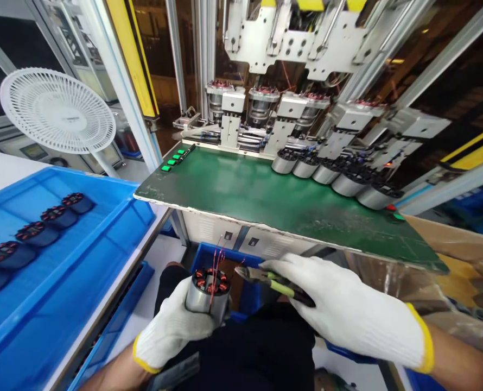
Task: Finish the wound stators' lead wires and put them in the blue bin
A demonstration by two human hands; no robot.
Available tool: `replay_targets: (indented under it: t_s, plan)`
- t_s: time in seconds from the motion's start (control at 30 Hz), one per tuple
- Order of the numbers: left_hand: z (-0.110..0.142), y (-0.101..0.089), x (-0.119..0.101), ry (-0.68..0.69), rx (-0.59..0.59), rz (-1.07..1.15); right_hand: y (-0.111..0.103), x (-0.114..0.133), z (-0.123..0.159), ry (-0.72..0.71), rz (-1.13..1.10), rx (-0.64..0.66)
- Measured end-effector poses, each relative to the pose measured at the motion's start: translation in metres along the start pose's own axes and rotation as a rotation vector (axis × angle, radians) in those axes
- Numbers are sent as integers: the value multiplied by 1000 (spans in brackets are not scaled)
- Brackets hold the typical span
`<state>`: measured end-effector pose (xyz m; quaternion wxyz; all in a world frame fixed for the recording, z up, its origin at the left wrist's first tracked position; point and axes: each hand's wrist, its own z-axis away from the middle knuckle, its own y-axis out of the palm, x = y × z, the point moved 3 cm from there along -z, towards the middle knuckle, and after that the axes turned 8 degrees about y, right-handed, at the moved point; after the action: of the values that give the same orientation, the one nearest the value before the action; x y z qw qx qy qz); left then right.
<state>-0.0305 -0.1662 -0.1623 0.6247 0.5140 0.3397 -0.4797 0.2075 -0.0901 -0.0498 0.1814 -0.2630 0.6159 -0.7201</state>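
Wound motor stator [208, 293], its copper coils showing at the top of a metal shell, sits just below the front edge of the green bench panel [241, 190], with thin red lead wires [216, 266] rising from it. The left hand [170, 326], in a white glove with a yellow cuff, is closed around the shell and grips it upright. The right hand [339, 304], gloved the same way, is closed around the yellow-green handles of a pair of side cutters [274, 285], whose closed tips lie just beside the red lead wires. A blue bin [213, 254] sits under that front edge, behind the stator.

Left of the panel, a blue tray [62, 190] holds a row of dark stators [38, 233] lying on their sides, and a white fan [57, 111] stands beyond it. On the panel's far side, metal-shelled stators [331, 179] stand in a row in front of a white machine fixture [233, 117], and green buttons [175, 160] light its left corner.
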Motion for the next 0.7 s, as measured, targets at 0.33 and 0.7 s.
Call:
replay_targets:
  t_s: [0.33,0.7]
  plan:
    - [6,5,-13,-112,-149,-572,10,18,-10,-40,-142,214]
    - [8,2,-16,-162,-101,-552,14,22,-10,-46,-144,258]
